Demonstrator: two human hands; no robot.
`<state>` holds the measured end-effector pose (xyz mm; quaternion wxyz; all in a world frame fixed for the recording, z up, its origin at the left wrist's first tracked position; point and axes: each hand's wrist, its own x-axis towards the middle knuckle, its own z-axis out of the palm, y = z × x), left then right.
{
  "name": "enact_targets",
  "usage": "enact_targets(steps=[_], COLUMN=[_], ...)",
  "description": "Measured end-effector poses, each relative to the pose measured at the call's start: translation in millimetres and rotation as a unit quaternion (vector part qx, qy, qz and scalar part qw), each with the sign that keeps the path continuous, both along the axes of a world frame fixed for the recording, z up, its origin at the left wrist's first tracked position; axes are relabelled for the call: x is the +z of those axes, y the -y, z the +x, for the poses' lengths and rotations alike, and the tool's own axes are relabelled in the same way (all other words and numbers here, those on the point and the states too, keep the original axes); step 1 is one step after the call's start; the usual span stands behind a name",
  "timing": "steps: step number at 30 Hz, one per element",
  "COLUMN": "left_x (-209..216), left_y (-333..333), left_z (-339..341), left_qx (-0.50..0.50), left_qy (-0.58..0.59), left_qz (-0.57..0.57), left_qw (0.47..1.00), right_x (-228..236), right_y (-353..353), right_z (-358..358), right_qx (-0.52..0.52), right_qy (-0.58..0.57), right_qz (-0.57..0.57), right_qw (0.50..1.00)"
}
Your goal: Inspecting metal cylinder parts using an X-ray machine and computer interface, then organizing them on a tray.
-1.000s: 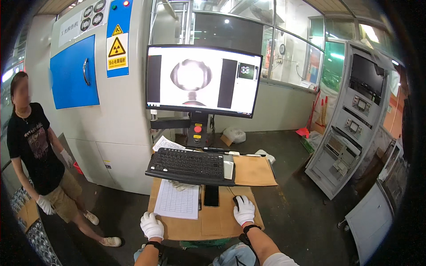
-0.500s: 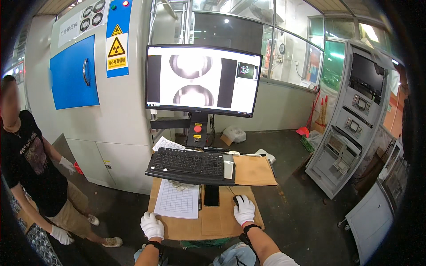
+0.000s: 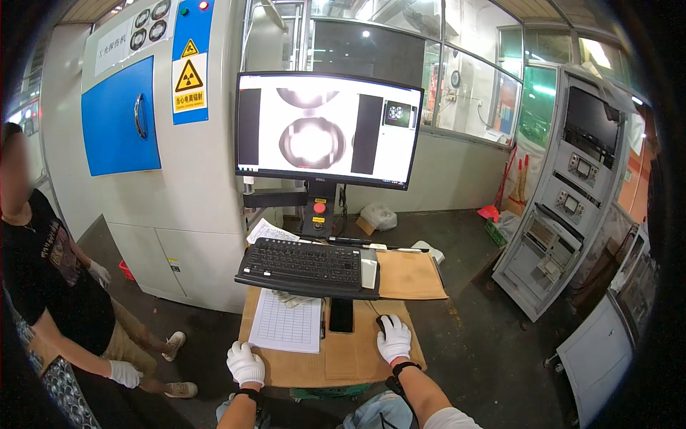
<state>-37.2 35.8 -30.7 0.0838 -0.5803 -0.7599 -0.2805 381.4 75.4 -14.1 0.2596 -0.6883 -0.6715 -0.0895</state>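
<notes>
My right hand (image 3: pixel 394 339), in a white knit glove, lies over a black computer mouse (image 3: pixel 381 325) on the cardboard-covered table (image 3: pixel 357 357). My left hand (image 3: pixel 245 365), gloved the same way, rests at the table's near left corner with its fingers laid loosely on the edge. Beside it lies a printed grid sheet (image 3: pixel 286 325). A black phone (image 3: pixel 341 315) sits between the sheet and the mouse. Above them stands a black keyboard (image 3: pixel 304 264) on a raised shelf. The monitor (image 3: pixel 325 129) shows grey round shapes, one whole and one cut off at the top.
A large cabinet with a blue door (image 3: pixel 121 118) stands at left. Near it a person in a black shirt (image 3: pixel 57 286) with white gloves stands beside shiny round metal parts (image 3: pixel 68 393). A red button (image 3: pixel 319 208) sits under the monitor. At right is a grey instrument rack (image 3: pixel 564 193).
The round shapes on the monitor have shifted upward, so the lower one shows whole. The person at left has raised the near gloved hand and moved a foot. My hands stay in place.
</notes>
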Motion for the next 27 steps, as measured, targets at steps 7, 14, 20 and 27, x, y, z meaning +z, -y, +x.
enact_targets(steps=[7,14,20,27], left_x=[-1,9,4,4], left_y=[-1,1,1,7], left_z=[0,4,1,-2], left_qx=[0.006,0.005,0.002,0.006], left_qy=[0.003,0.032,0.028,0.028], left_qz=[-0.014,-0.048,-0.039,-0.013], left_qw=[1.000,0.998,0.999,1.000], right_x=[0,0,-2,2], right_y=[0,1,-1,-2], right_z=[0,0,0,-5], right_qx=[0.001,-0.003,0.000,0.021], right_qy=[-0.001,-0.002,-0.005,-0.014], right_qz=[0.010,0.005,-0.002,0.002], right_qw=[1.000,1.000,1.000,1.000])
